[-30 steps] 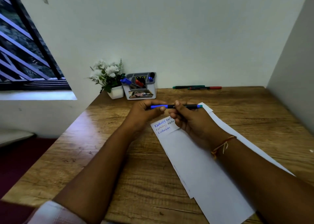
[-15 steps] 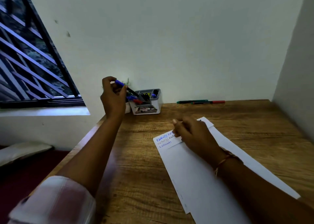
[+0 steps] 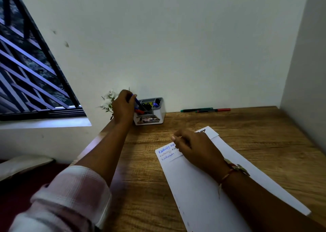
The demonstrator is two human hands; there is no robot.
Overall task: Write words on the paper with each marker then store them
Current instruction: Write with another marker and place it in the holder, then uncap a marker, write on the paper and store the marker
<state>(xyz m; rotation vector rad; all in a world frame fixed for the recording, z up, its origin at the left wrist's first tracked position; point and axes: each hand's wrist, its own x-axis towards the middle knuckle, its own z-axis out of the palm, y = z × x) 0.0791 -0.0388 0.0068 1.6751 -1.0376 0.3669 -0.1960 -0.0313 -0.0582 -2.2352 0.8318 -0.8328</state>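
Note:
My left hand (image 3: 123,106) pinches a blue marker (image 3: 138,102) and holds it slanted into the grey and white pen holder (image 3: 150,119) at the back of the desk. Several other markers stand inside that holder. My right hand (image 3: 190,146) rests with loosely curled fingers on the white paper (image 3: 202,193), covering part of the handwritten lines near its top. It holds nothing that I can see. A green marker (image 3: 195,110) and a red marker (image 3: 214,110) lie end to end against the back wall.
A small white flower pot (image 3: 108,102) sits left of the holder, partly behind my left hand. The wooden desk (image 3: 264,143) meets walls at the back and right. A barred window (image 3: 31,76) lies to the left, beyond the desk's left edge.
Both hands held the blue marker over the paper a second ago. My left hand then carried it back to the holder and lowered it in. My right hand stayed on the paper.

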